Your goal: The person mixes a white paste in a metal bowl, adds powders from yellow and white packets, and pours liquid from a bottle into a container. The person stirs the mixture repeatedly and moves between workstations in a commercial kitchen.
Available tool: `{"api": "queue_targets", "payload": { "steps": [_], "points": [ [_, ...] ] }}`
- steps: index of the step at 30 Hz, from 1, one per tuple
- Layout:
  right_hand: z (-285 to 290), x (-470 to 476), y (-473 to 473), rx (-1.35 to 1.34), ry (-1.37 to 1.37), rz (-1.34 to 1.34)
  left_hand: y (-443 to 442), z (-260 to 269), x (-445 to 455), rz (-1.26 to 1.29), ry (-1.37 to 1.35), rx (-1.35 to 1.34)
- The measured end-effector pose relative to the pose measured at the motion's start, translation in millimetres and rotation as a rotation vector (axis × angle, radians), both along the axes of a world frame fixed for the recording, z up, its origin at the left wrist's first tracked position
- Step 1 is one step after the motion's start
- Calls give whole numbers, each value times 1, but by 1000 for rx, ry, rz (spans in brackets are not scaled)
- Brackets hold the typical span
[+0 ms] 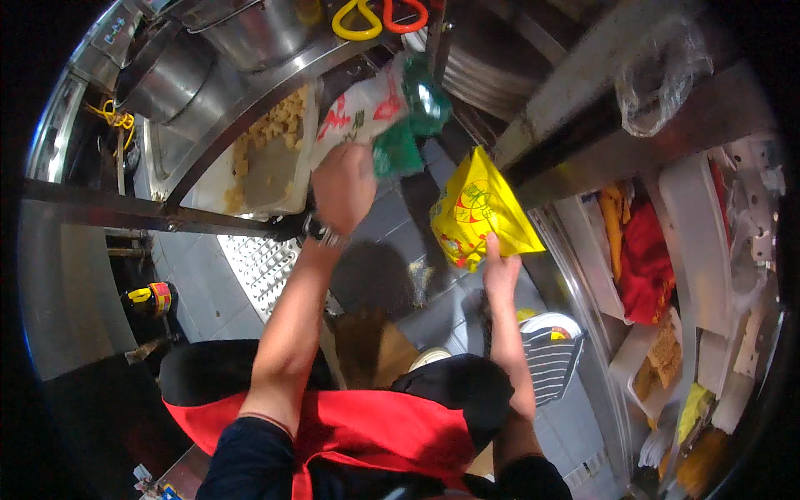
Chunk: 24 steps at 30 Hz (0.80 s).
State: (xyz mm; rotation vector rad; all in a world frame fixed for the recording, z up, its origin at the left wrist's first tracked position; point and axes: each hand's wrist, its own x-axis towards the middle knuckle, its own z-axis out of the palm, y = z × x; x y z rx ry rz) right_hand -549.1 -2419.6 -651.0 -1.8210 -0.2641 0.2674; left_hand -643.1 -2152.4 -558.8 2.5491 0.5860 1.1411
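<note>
My left hand [345, 184], with a metal watch at the wrist, is a little blurred. Its fingers are curled at the lower edge of a white plastic bag with red and green print [365, 112]; whether they grip it cannot be told. Beside that bag is a shiny green packet [400, 147]. My right hand [501, 269] grips the lower edge of a yellow printed plastic packet [481, 206], the thumb on its front. Below my arms show a red apron [381, 419] and my knees in black.
Metal pots [169, 72] stand on a rack at upper left. Below it is a white tray [299, 187] with pale cubes. A bottle [153, 299] is at left. White bins [694, 237] line the right. A striped bag [550, 369] sits by my right arm.
</note>
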Motion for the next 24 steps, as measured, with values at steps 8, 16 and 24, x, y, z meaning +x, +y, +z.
{"api": "queue_targets", "payload": {
  "steps": [8, 16, 24],
  "points": [
    [68, 37, 39, 47, -47, 127, -57, 44, -106, -9, -102, -242],
    [66, 66, 192, 648, 388, 263, -92, 97, -156, -162, 31, -654],
    [48, 83, 322, 500, 233, 149, -100, 115, -159, -71, -11, -779]
  ]
}}
